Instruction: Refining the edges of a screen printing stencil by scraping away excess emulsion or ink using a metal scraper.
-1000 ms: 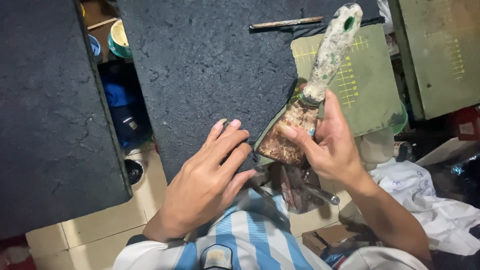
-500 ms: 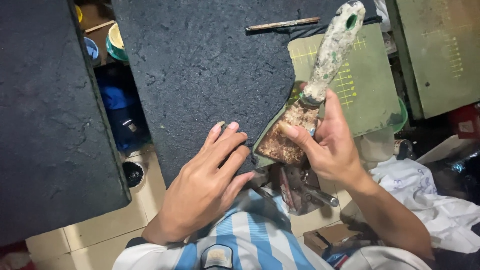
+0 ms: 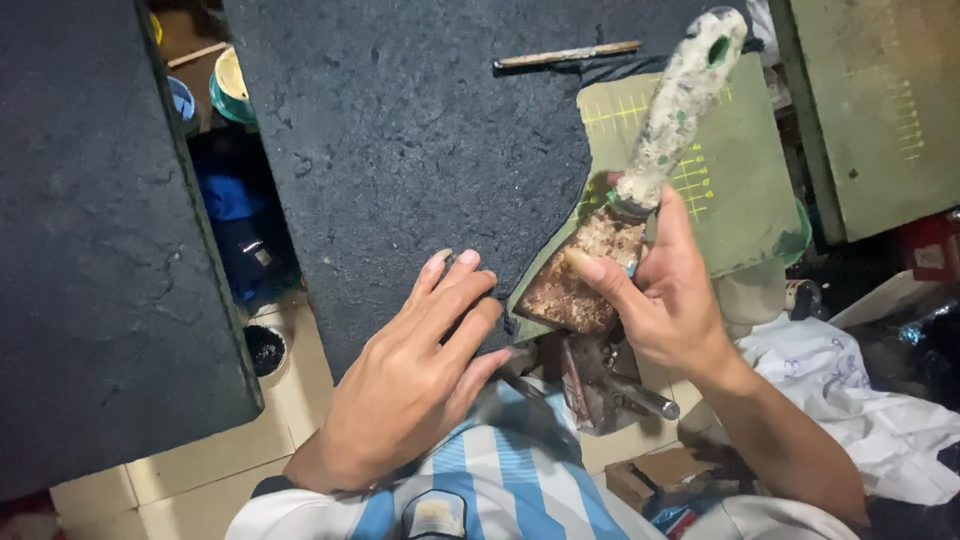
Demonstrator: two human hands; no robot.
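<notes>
Head view, looking down past your striped shirt (image 3: 480, 490). The rusty scraper (image 3: 575, 285) lies in your right hand (image 3: 665, 300), blade low and toward you, its paint-crusted handle (image 3: 680, 100) slanting up and away over the green cutting mat (image 3: 740, 190); the blade edge meets the lower edge of the dark rough sheet (image 3: 400, 140), just beside the fingertips of your left hand (image 3: 410, 385). Around these: a second dark panel (image 3: 90, 250) stands to the left, parted from the sheet by a gap in which a blue object (image 3: 230, 200) and paint tins (image 3: 230, 85) show; a thin stick (image 3: 565, 57) rests on the sheet's far edge; a green board (image 3: 880, 100) fills the upper right; white cloth (image 3: 860, 400) lies at the right beside your forearm; a metal vise-like tool (image 3: 600, 375) sits under the blade, between your two hands; pale floor tiles (image 3: 230, 440) show below the panel. Nothing stands between your hands and the scraper. Fingers: those of your right hand are curled about the blade where it joins the handle, one finger laid flat across the rusty face, gripping it; those of your left hand are stretched out, close together, pressed flat upon the sheet near its lower edge, holding nothing.
</notes>
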